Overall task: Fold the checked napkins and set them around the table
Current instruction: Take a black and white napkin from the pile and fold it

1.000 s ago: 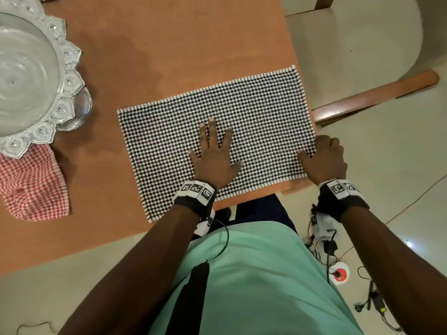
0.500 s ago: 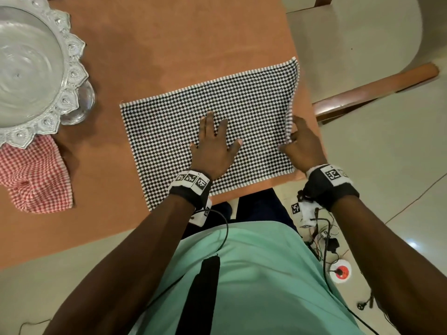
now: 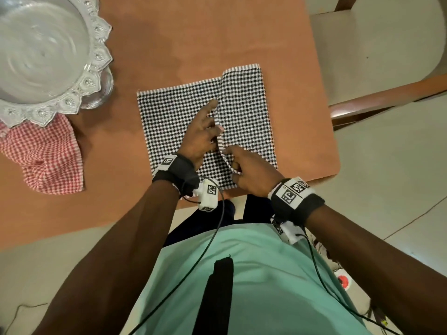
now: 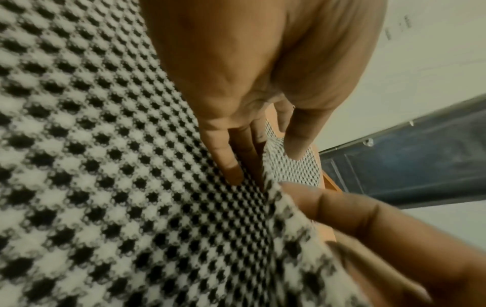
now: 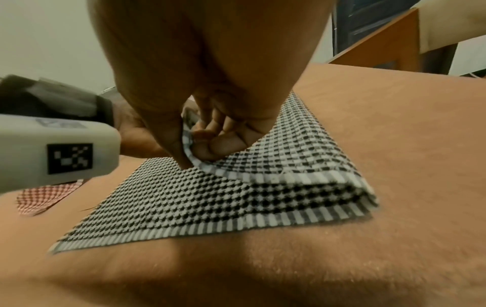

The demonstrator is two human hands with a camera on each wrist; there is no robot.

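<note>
A black-and-white checked napkin (image 3: 174,117) lies on the brown table (image 3: 193,32) near its front right corner. Its right part is turned over leftward as a flap (image 3: 244,112). My right hand (image 3: 232,164) pinches the flap's near corner between thumb and fingers, as the right wrist view shows (image 5: 190,152). My left hand (image 3: 210,119) lies with straight fingers (image 4: 228,164) on the lower layer at the flap's free edge, thumb over that edge. A crumpled red checked napkin (image 3: 46,155) sits at the left.
An ornate silver dish (image 3: 96,56) on a glass base (image 3: 104,85) stands at the back left, partly over the red napkin. A chair (image 3: 375,44) stands past the table's right edge. The table's front edge runs just under my wrists.
My right hand has carried the napkin's right edge up and over to the left, making a flap. My left hand shifted from flat on the middle to the flap's free edge.
</note>
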